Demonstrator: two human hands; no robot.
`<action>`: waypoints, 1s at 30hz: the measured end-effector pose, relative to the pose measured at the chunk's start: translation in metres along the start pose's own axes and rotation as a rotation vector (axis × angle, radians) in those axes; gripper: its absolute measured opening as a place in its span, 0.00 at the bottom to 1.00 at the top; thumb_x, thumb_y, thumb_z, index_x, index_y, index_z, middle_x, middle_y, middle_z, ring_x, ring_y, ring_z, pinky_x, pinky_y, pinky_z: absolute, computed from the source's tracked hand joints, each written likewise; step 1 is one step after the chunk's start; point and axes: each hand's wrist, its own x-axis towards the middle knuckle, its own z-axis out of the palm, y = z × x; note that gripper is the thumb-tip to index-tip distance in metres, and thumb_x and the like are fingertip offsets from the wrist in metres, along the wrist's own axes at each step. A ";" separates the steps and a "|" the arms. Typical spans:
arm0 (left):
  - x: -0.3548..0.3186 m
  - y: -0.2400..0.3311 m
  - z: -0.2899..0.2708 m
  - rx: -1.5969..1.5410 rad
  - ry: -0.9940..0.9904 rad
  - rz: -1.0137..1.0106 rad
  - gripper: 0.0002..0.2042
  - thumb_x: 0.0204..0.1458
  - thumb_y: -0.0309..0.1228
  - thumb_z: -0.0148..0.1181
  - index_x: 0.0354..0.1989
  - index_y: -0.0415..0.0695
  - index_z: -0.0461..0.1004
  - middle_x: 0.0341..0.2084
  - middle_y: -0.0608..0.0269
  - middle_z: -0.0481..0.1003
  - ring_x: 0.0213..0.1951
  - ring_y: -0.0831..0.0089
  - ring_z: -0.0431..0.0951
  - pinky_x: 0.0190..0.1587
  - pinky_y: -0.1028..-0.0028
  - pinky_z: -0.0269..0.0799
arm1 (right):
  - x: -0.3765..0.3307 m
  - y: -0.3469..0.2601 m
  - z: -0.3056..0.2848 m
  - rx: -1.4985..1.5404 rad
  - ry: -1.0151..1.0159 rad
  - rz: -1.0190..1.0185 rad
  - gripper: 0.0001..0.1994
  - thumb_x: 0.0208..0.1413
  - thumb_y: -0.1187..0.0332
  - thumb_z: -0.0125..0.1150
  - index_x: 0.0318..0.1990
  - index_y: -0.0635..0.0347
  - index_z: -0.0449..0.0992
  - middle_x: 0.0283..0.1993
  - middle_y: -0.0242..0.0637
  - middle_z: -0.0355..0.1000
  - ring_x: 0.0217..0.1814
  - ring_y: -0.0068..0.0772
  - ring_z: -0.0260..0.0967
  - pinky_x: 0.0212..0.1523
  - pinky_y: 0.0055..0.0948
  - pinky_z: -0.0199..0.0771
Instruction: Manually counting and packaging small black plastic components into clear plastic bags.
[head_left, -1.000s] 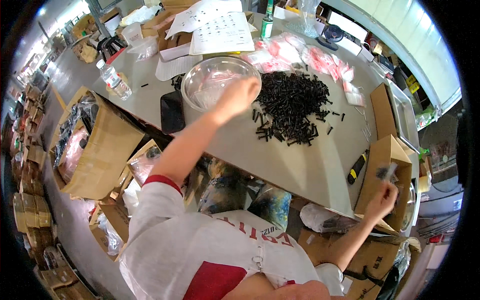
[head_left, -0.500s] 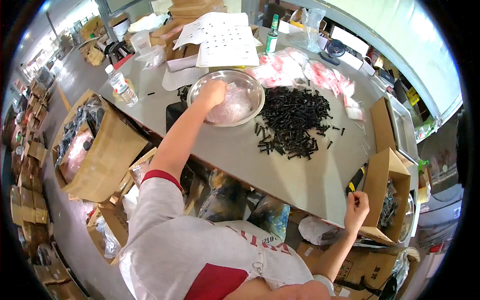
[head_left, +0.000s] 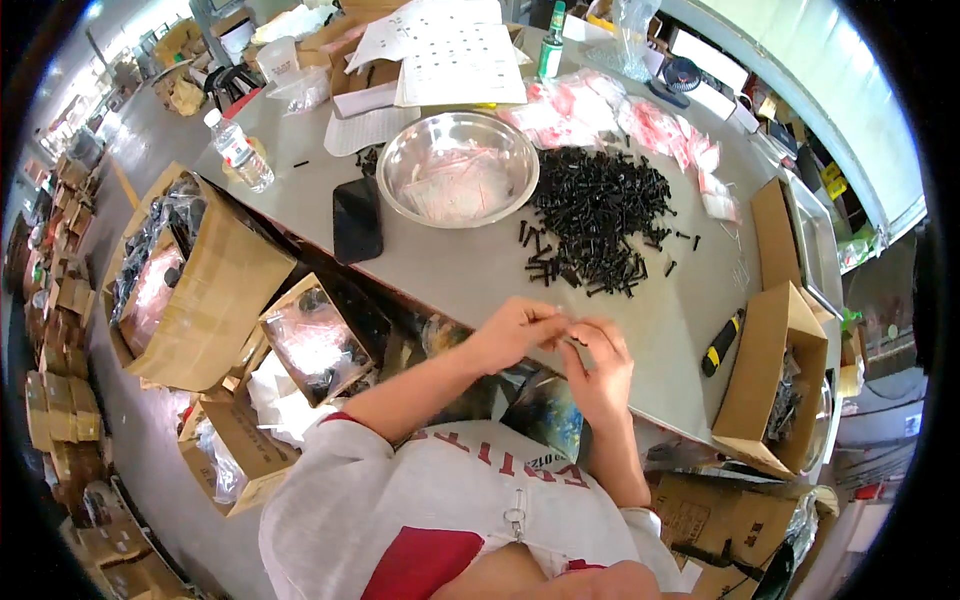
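Observation:
My left hand (head_left: 515, 332) and my right hand (head_left: 600, 368) meet over the near edge of the table, both with fingers pinched together. A small dark bit shows at the right fingertips, too small to name; what the left fingers hold is hidden. Beyond them lies a heap of black screws (head_left: 605, 215). To its left stands a steel bowl (head_left: 390, 190) with clear, pink-edged plastic bags (head_left: 460, 185) inside. A black phone (head_left: 357, 222) rests left of the bowl. On the right is a black and yellow utility knife (head_left: 722, 343), beside an open cardboard box (head_left: 745, 400) of small parts.
More pink and clear bags (head_left: 570, 108) lie behind the screws, near a green bottle (head_left: 551, 45) and a small fan (head_left: 680, 78). Papers (head_left: 460, 70) cover boxes at the back. A water bottle (head_left: 240, 152) stands at left. Open cartons (head_left: 220, 300) crowd the table's left side.
My left hand has left the bowl and come back toward me. My right hand has moved left from beside the utility knife, and the two hands now meet. The phone is uncovered.

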 end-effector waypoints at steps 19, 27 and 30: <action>-0.041 -0.013 0.029 -0.165 0.162 -0.061 0.06 0.54 0.28 0.60 0.30 0.38 0.77 0.22 0.69 0.77 0.25 0.85 0.72 0.27 0.82 0.68 | -0.033 0.006 0.001 0.211 -0.152 0.190 0.16 0.42 0.78 0.66 0.41 0.60 0.71 0.35 0.42 0.75 0.36 0.45 0.76 0.35 0.34 0.76; -0.039 -0.004 0.035 0.788 0.178 0.240 0.09 0.48 0.32 0.62 0.23 0.38 0.76 0.19 0.52 0.74 0.20 0.59 0.74 0.25 0.70 0.70 | -0.035 0.019 0.000 -0.055 -0.184 0.056 0.13 0.42 0.82 0.55 0.36 0.57 0.74 0.33 0.40 0.74 0.33 0.48 0.72 0.33 0.41 0.74; -0.037 -0.002 0.034 0.854 0.176 0.161 0.09 0.47 0.31 0.60 0.23 0.37 0.74 0.18 0.54 0.73 0.20 0.66 0.74 0.24 0.71 0.69 | -0.038 0.017 0.002 -0.086 -0.126 0.046 0.14 0.38 0.83 0.54 0.34 0.58 0.75 0.35 0.39 0.72 0.35 0.46 0.71 0.35 0.40 0.73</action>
